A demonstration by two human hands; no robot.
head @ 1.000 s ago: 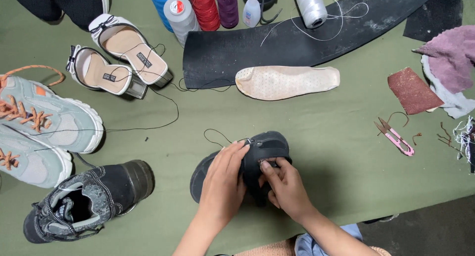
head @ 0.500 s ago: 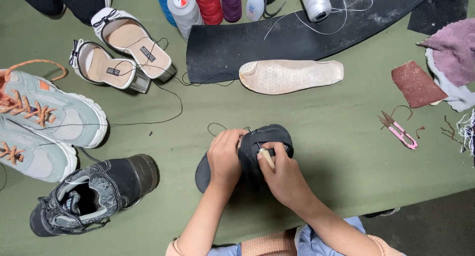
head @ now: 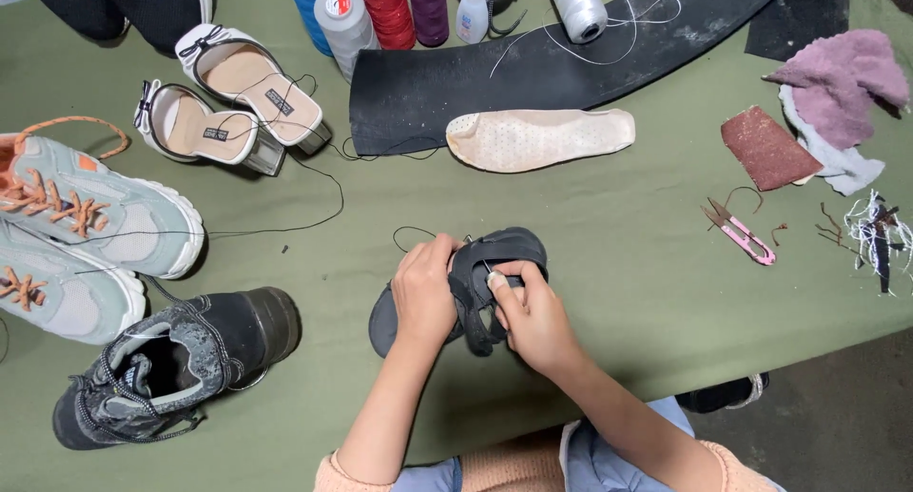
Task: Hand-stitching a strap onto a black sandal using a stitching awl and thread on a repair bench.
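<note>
Since half a second ago, both hands have shifted slightly on the dark sandal (head: 495,264), the right thumb now pressing onto its strap. That sandal lies near the front edge of the green table (head: 618,264), about midway along it. Fingers of the left hand (head: 425,292) are curled together over the sandal's left side, gripping it. On the right hand (head: 533,311), thumb and forefinger pinch the strap; whether a needle sits between them is hard to say, though a thin black thread (head: 411,233) loops up just behind the left hand.

Toward the back edge lie a pale insole (head: 542,138) and a curved black rubber sheet (head: 571,64), with thread spools (head: 390,7) behind. White heeled sandals (head: 228,112) sit at the back left, grey sneakers (head: 76,235) along the left edge, and a black boot (head: 171,359) at the front left. Pink snips (head: 740,231) and brown sandpaper (head: 766,150) lie toward the right edge.
</note>
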